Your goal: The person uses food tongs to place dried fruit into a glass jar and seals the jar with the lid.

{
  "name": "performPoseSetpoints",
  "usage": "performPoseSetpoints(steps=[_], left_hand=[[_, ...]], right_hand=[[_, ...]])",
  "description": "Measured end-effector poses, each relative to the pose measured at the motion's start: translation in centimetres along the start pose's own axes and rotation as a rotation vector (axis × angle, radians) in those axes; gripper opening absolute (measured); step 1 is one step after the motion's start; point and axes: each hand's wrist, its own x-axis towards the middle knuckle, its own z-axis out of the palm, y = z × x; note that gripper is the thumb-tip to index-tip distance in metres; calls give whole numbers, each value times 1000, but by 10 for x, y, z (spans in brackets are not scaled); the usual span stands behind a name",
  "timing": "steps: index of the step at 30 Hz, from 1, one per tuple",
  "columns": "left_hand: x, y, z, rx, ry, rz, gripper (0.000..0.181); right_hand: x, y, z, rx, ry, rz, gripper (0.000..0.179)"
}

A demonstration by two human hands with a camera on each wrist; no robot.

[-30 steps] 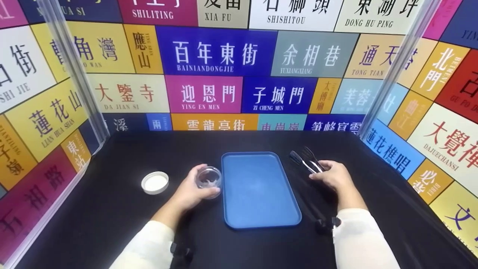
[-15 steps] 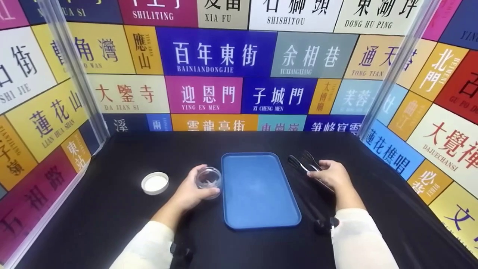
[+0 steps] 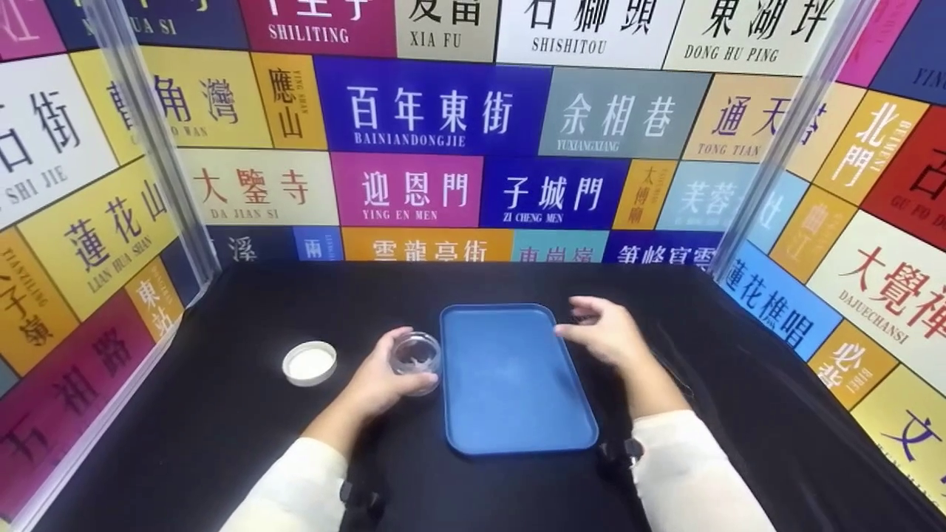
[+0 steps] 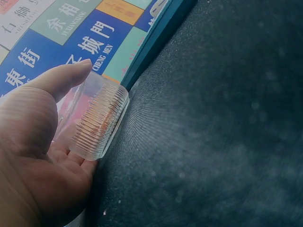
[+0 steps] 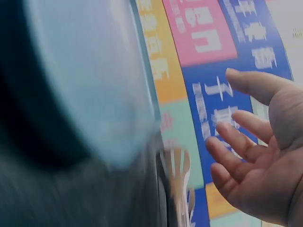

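Note:
My left hand grips a clear, ribbed jar close to the blue tray's left edge. The jar's top is uncovered, with something small and pale showing inside. In the left wrist view, thumb and fingers wrap the jar from both sides. My right hand hovers at the tray's upper right edge, fingers loosely bent and holding nothing. Metal tongs with a slotted head lie beyond it in the right wrist view; the right hand and arm hide them in the head view. The blue tray has nothing on it.
A white round lid lies on the black-covered table left of the jar. Walls of coloured street-name signs enclose the back and both sides, with clear corner strips.
My right hand has let go of the tongs and moved left to the tray's edge, its arm following. The left hand keeps the jar in the same place.

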Motion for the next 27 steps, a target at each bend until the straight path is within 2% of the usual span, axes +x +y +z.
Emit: performPoseSetpoints(steps=[5, 10, 17, 22, 27], left_hand=[[-3, 0, 0, -43, -8, 4, 95], [-5, -1, 1, -60, -5, 3, 97], [-4, 0, -1, -107, -9, -10, 98], [-2, 0, -1, -63, 3, -11, 97], [-1, 1, -1, -121, -11, -9, 98]], right_hand=[[-6, -18, 30, 78, -77, -67, 76], [-14, -32, 50, 133, -178, -124, 78], [-22, -58, 80, 142, -320, -192, 85], [-24, -75, 101, 146, -390, -205, 86], [-24, -91, 117, 117, -412, -194, 90]])
